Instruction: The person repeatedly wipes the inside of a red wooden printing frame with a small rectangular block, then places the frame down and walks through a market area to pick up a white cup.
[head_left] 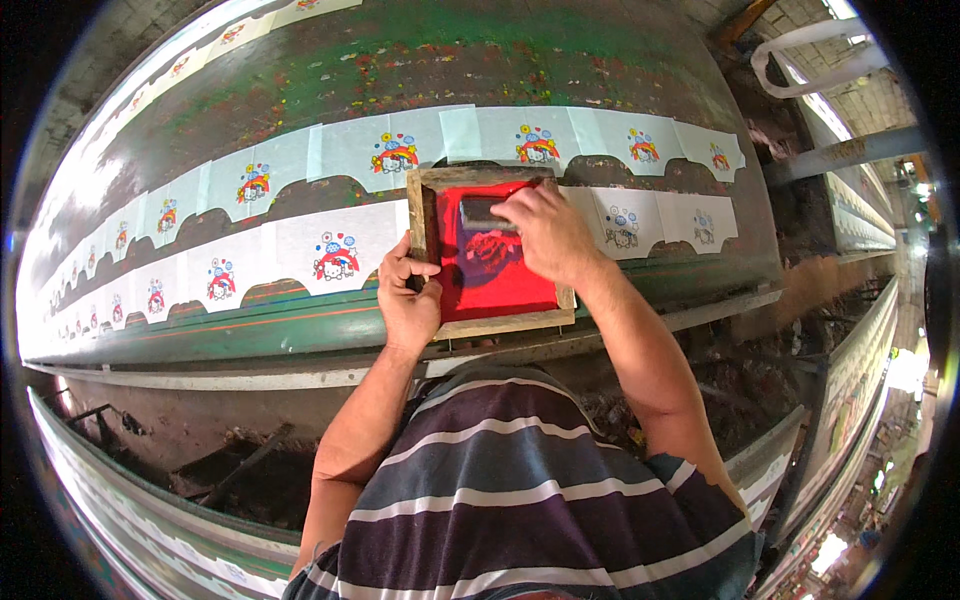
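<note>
A wooden-framed printing screen [500, 326] lies flat over a row of white fabric pieces on the long green table. Red ink [515, 290] covers much of its mesh, with a darker purple design area in the middle. My left hand [408, 295] grips the left side of the frame, thumb and fingers closed around the wood. Inside the frame, near its far end, my right hand [545, 228] is closed on a dark squeegee [480, 212], which rests on the inked mesh. The fabric under the screen is hidden.
White cut fabric pieces [335, 255] with cartoon cat and rainbow prints run left along the near row. Right of the screen, a piece [622, 228] has mostly outline and blue. A farther row [390, 150] is more fully coloured. A metal rail [330, 378] edges the table [350, 318].
</note>
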